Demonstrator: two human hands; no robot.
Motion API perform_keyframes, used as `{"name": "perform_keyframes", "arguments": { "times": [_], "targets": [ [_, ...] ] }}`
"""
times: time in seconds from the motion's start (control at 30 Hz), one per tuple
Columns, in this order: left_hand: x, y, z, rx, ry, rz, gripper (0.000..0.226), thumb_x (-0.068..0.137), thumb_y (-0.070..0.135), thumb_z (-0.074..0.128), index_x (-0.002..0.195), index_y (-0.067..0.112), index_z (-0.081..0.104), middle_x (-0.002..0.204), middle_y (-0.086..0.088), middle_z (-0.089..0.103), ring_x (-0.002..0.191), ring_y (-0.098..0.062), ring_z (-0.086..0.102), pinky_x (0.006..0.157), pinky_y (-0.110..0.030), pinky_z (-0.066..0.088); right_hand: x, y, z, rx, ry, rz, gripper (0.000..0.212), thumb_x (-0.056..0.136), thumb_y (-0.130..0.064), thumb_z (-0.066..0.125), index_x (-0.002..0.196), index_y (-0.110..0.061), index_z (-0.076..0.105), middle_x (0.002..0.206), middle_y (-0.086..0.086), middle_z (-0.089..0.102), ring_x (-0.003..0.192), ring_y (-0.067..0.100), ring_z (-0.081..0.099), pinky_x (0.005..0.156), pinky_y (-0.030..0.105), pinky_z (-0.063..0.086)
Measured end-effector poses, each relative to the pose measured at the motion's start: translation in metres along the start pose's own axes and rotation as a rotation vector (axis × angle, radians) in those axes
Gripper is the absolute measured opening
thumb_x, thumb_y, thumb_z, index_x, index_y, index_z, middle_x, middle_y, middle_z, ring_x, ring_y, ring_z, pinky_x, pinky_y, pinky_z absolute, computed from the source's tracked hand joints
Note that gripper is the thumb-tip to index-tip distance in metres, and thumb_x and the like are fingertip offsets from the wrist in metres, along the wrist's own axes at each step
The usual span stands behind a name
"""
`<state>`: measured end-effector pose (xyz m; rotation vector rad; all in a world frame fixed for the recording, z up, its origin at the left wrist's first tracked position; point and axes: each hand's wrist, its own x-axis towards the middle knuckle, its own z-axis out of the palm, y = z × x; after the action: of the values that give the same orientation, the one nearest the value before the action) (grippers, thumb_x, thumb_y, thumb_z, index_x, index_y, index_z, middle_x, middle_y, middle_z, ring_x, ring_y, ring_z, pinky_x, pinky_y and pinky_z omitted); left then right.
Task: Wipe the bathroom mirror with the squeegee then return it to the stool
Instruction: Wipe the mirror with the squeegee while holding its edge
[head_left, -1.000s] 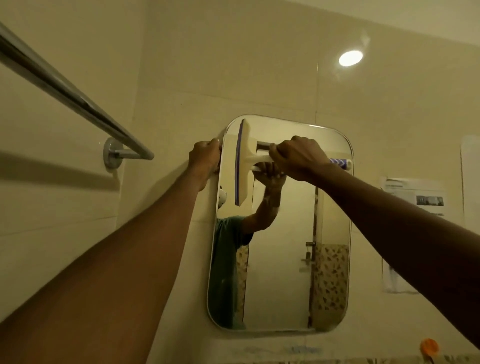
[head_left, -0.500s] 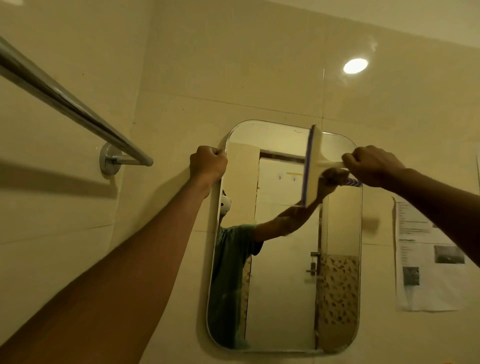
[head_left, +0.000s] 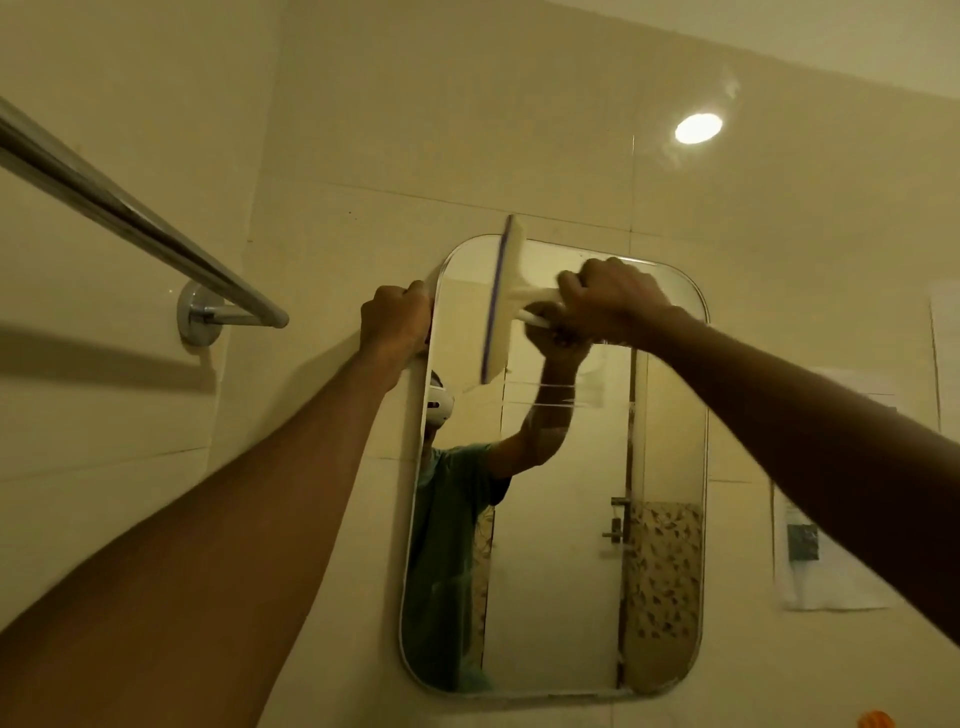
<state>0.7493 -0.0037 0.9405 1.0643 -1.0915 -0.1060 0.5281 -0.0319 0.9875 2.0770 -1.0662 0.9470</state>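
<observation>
A tall mirror with rounded corners hangs on the tiled wall. A white squeegee with a purple blade edge stands upright against the mirror's upper left part, its top end reaching just above the frame. My right hand is closed around the squeegee's handle, to the right of the blade. My left hand grips the mirror's upper left edge with curled fingers. The stool is out of view.
A chrome towel rail runs from the upper left to a wall mount left of the mirror. A paper sheet is stuck on the wall right of the mirror. An orange object peeks in at the bottom right.
The squeegee swept right across the top of the mirror, then came back left to the upper left part. My left hand has stayed on the mirror's edge.
</observation>
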Motion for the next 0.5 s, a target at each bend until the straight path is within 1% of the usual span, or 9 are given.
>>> {"name": "perform_keyframes", "arguments": {
  "times": [0.07,0.13,0.23,0.3,0.33,0.4,0.47,0.5],
  "targets": [
    [-0.001,-0.001,0.0,-0.004,0.0,0.013,0.047,0.083,0.034,0.039,0.089,0.0,0.07,0.087,-0.015,0.074,0.081,-0.034,0.072,0.08,-0.049,0.06,-0.009,0.037,-0.004,0.037,-0.003,0.075,0.033,0.099,-0.03,0.039,0.079,-0.008,0.051,0.064,0.004,0.041,0.065,0.024,0.043,0.06,0.038,0.042],
    [-0.002,-0.003,0.0,-0.009,0.003,0.017,0.051,0.077,0.036,0.039,0.088,-0.002,0.07,0.086,-0.017,0.074,0.082,-0.036,0.072,0.079,-0.052,0.06,-0.021,0.077,-0.005,0.09,0.014,0.21,0.038,0.1,-0.029,0.036,0.077,-0.003,0.054,0.068,0.013,0.049,0.062,0.025,0.042,0.057,0.035,0.036],
    [-0.001,-0.005,0.0,-0.012,0.009,0.03,0.056,0.072,0.038,0.036,0.088,-0.005,0.069,0.087,-0.019,0.074,0.085,-0.039,0.07,0.079,-0.055,0.059,-0.033,0.12,-0.002,0.077,0.009,0.357,0.042,0.1,-0.032,0.032,0.083,-0.001,0.056,0.069,0.013,0.051,0.059,0.022,0.042,0.055,0.031,0.032],
    [0.0,-0.006,0.001,-0.008,0.014,0.046,0.054,0.074,0.038,0.036,0.085,-0.004,0.069,0.085,-0.02,0.073,0.083,-0.04,0.07,0.077,-0.055,0.059,-0.038,0.131,-0.003,0.052,0.04,0.396,0.044,0.099,-0.033,0.032,0.079,-0.003,0.056,0.068,0.014,0.052,0.057,0.023,0.042,0.054,0.03,0.033],
    [-0.001,-0.007,0.001,0.004,0.019,0.056,0.053,0.076,0.037,0.036,0.083,-0.004,0.069,0.084,-0.021,0.073,0.082,-0.04,0.07,0.077,-0.054,0.058,-0.04,0.13,-0.004,0.046,0.062,0.394,0.044,0.099,-0.033,0.032,0.075,-0.004,0.055,0.067,0.015,0.052,0.056,0.023,0.042,0.053,0.03,0.033],
    [-0.003,-0.009,0.001,0.037,0.019,0.068,0.05,0.082,0.034,0.036,0.081,-0.004,0.068,0.083,-0.022,0.072,0.082,-0.039,0.069,0.078,-0.053,0.058,-0.04,0.107,-0.003,0.047,0.094,0.322,0.043,0.1,-0.032,0.035,0.068,-0.009,0.05,0.065,0.014,0.051,0.054,0.022,0.041,0.054,0.031,0.037],
    [-0.005,-0.011,0.001,0.049,0.016,0.069,0.049,0.083,0.034,0.035,0.081,-0.001,0.069,0.083,-0.02,0.072,0.082,-0.038,0.069,0.08,-0.051,0.058,-0.037,0.061,0.003,0.044,0.072,0.175,0.042,0.1,-0.033,0.038,0.064,-0.014,0.045,0.063,0.011,0.051,0.052,0.02,0.041,0.055,0.032,0.041],
    [-0.005,-0.012,0.001,0.04,0.012,0.062,0.049,0.082,0.036,0.035,0.081,0.001,0.069,0.084,-0.019,0.072,0.083,-0.037,0.069,0.081,-0.051,0.058,-0.036,0.036,0.008,0.062,0.061,0.113,0.043,0.1,-0.035,0.038,0.062,-0.015,0.046,0.059,0.008,0.05,0.049,0.018,0.04,0.053,0.029,0.039]
  ]
}}
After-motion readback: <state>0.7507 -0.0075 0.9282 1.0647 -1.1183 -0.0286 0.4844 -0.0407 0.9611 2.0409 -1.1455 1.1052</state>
